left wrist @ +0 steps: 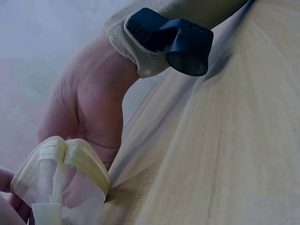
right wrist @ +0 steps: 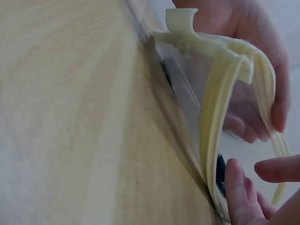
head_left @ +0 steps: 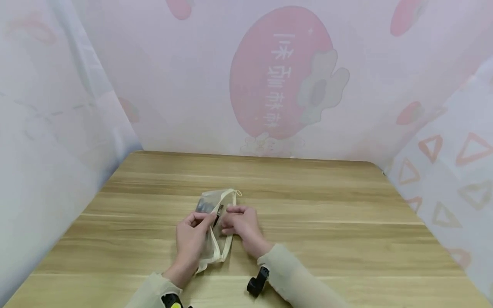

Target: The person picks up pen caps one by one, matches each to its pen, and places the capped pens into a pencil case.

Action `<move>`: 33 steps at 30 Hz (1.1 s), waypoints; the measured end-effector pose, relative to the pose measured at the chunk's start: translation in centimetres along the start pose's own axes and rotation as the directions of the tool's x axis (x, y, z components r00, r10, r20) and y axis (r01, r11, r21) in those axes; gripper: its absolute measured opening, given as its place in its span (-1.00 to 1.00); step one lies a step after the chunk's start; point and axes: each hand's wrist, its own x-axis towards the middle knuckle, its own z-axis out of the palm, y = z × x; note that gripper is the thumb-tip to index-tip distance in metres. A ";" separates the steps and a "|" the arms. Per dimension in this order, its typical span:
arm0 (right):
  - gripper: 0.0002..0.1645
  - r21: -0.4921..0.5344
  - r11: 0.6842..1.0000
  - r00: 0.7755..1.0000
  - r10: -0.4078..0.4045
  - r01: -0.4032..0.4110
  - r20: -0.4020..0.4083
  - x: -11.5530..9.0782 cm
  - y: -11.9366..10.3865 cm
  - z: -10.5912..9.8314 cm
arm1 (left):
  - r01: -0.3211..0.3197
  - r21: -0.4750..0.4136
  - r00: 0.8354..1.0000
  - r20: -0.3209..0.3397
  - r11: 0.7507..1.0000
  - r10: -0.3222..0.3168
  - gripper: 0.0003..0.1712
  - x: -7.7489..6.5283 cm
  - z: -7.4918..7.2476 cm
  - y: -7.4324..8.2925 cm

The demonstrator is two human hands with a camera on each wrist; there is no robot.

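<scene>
A see-through mesh pouch [head_left: 218, 244] with cream zipper edging lies on the table, its mouth spread apart. My left hand [head_left: 191, 239] pinches the edging on the left side of the mouth; its fingers show through the mesh in the right wrist view. At the mouth's right side is my right hand [head_left: 243, 226], fingers reaching into the opening. Its thumb [right wrist: 279, 168] and fingertips [right wrist: 236, 176] stand apart in the right wrist view. A slim black item [head_left: 218, 215] shows in the mouth between the hands. Something dark bluish [head_left: 204, 205] shows through the mesh at the far end.
The wood-grain table [head_left: 327, 222] reaches to a printed pale curtain [head_left: 185, 85] at the back and sides. A black wrist camera [head_left: 257, 282] sits on the right sleeve, close over the table.
</scene>
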 end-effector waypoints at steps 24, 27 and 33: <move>-0.76 -0.128 0.986 0.994 -0.106 0.102 -0.018 0.1 -4.5 -4.5 | -0.012 -0.044 0.999 0.043 0.999 0.014 -0.77 -0.1 -0.4 0.2; -0.75 -0.172 0.979 0.994 -0.107 0.105 -0.004 0.0 -4.8 -5.3 | -0.027 -0.065 0.996 0.079 0.998 0.032 -0.68 -0.2 -0.4 0.3; -0.69 -0.247 0.960 0.987 -0.151 0.132 -0.061 -0.6 -5.3 -7.5 | -0.045 -0.037 0.990 0.131 0.998 0.050 -0.52 -0.2 -0.4 0.6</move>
